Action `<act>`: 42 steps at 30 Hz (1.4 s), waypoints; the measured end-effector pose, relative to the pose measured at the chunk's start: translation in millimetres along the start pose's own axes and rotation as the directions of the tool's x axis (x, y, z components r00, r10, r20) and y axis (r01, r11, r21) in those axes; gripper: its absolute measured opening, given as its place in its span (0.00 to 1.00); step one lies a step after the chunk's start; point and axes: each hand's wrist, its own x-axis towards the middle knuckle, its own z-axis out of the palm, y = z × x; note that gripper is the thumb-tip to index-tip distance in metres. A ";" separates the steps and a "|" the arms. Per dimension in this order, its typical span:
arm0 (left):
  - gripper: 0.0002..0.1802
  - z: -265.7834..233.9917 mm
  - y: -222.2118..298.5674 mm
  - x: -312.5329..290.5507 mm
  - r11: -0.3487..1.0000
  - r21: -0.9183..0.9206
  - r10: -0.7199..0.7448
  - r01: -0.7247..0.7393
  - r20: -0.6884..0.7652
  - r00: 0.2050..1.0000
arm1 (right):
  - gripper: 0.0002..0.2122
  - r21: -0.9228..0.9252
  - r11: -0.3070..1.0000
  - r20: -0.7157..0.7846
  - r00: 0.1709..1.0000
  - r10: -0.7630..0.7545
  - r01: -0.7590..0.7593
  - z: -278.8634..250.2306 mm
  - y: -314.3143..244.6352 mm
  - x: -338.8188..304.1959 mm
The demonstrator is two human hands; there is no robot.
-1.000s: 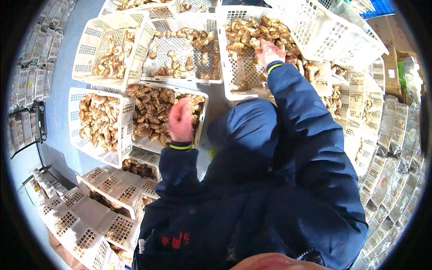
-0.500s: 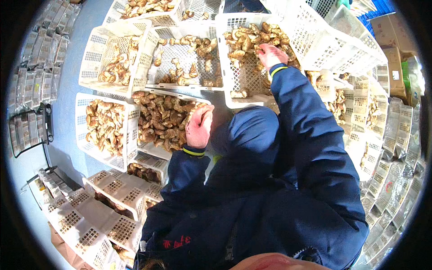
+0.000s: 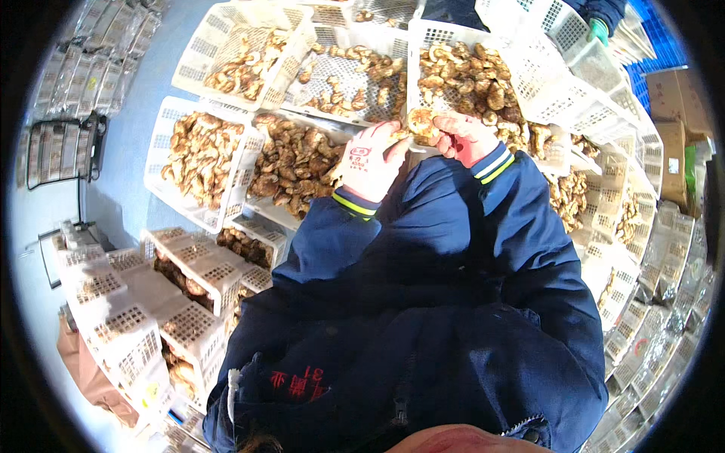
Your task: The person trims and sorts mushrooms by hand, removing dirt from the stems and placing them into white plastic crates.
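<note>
Over my lap, a brown-and-cream mushroom [image 3: 423,124] is held between my two gloved hands. My right hand [image 3: 466,139] is closed on its right side with bent fingers. The fingertips of my left hand [image 3: 370,158] meet its left edge; the glove back faces up and part of the grip is hidden. Just beyond the mushroom stands a white plastic crate [image 3: 414,75] heaped with brown mushrooms [image 3: 472,79]. Beside my left wrist is another crate full of darker mushrooms [image 3: 294,162].
More white crates with mushrooms stand at the left [image 3: 155,155] and far left [image 3: 189,57]; a sparsely filled crate [image 3: 291,94] lies between. Stacked crates [image 3: 98,279] rise at lower left and along the right. Another person's teal-gloved hand [image 3: 599,30] shows at the far right, near cardboard boxes [image 3: 680,98].
My right hand has drawn back from the far crate toward my lap with a mushroom. My left hand has moved right and forward to meet it. The view has shifted slightly.
</note>
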 end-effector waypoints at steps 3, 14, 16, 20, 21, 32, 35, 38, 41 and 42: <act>0.14 -6.4 -0.6 -16.5 0.992 -0.045 -0.121 0.119 -0.053 0.991 | 0.12 -0.061 0.998 0.039 0.999 0.011 -0.009 17.1 8.5 3.6; 0.14 -26.1 -39.4 -40.3 0.037 -0.820 -0.471 0.571 0.489 0.734 | 0.19 -0.110 0.988 -0.089 0.989 -0.120 0.110 -8.0 15.4 -4.4; 0.14 -29.2 -39.8 -40.7 -0.045 -0.821 -0.491 0.569 0.514 0.703 | 0.19 -0.024 0.996 -0.078 0.993 -0.084 0.082 -16.6 17.5 -2.2; 0.13 -29.6 -53.3 -46.9 -0.369 -0.780 -0.296 0.506 0.615 0.731 | 0.18 -0.056 0.993 -0.099 0.989 -0.114 0.109 -18.9 21.4 1.4; 0.13 -25.7 -60.1 -49.0 -0.484 -0.746 -0.205 0.458 0.605 0.769 | 0.18 -0.074 0.993 -0.105 0.989 -0.104 0.096 -19.5 19.5 3.2; 0.09 40.0 -230.1 -187.8 0.058 -0.722 -0.935 0.689 0.202 0.291 | 0.22 -0.168 0.985 -0.282 0.956 -0.083 0.036 -78.0 25.6 7.3; 0.18 48.5 -263.5 -173.5 0.344 -0.629 -0.932 0.697 -0.137 0.337 | 0.22 -0.213 0.977 -0.338 0.937 -0.084 0.011 -92.6 28.5 11.7; 0.29 25.7 -252.3 -146.1 0.371 -0.339 -0.927 0.864 -0.183 0.326 | 0.22 -0.144 0.990 -0.323 0.945 -0.056 0.009 -102.2 32.7 9.5; 0.32 27.2 -269.2 -189.9 0.475 -0.242 -0.858 0.846 -0.339 0.385 | 0.23 -0.148 0.989 -0.391 0.920 -0.039 -0.021 -105.6 30.3 17.0; 0.32 27.1 -275.2 -205.0 0.519 -0.130 -0.826 0.845 -0.328 0.457 | 0.23 -0.123 0.992 -0.335 0.942 -0.026 -0.017 -117.4 31.7 17.4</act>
